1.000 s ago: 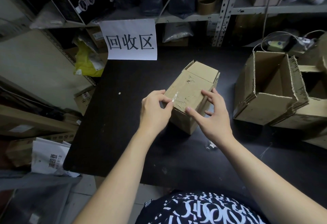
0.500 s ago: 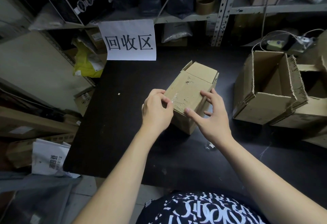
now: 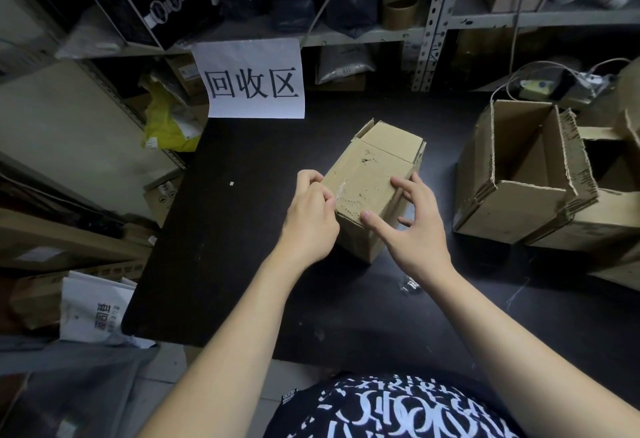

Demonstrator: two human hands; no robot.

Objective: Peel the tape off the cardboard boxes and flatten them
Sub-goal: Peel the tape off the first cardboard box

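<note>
Printed paper bag (image 3: 93, 309): At far left we saw it white, creased and limp, slumped below the table edge.
Black table (image 3: 225, 247): Matte and dark, speckled with pale scraps, it bore the work at its middle.
Left hand (image 3: 311, 219): Its fingers were curled together at the box's near left edge, pinching at the tape end as far as we could tell.
Clear tape (image 3: 341, 192): A thin, glossy, wrinkled remnant clung to the top face near that edge. We judged it best drawn low and slow along its own length, so that the film would come away whole and not snap or strip the paper skin.
Small cardboard box (image 3: 377, 167): It stood on the table between both hands, a brown oblong with a scuffed, pitted top where the liner was already torn, and its far flaps were loose.
Right hand (image 3: 415, 233): The fingers were spread apart and clamped on nothing, the thumb pressing the top's near edge. We thought firm downward pressure here should keep the light box from sliding towards the pull.
Open corrugated boxes (image 3: 512, 209): These larger boxes sat well apart at right, unflattened, their cut rims showing ragged fluting.
</note>
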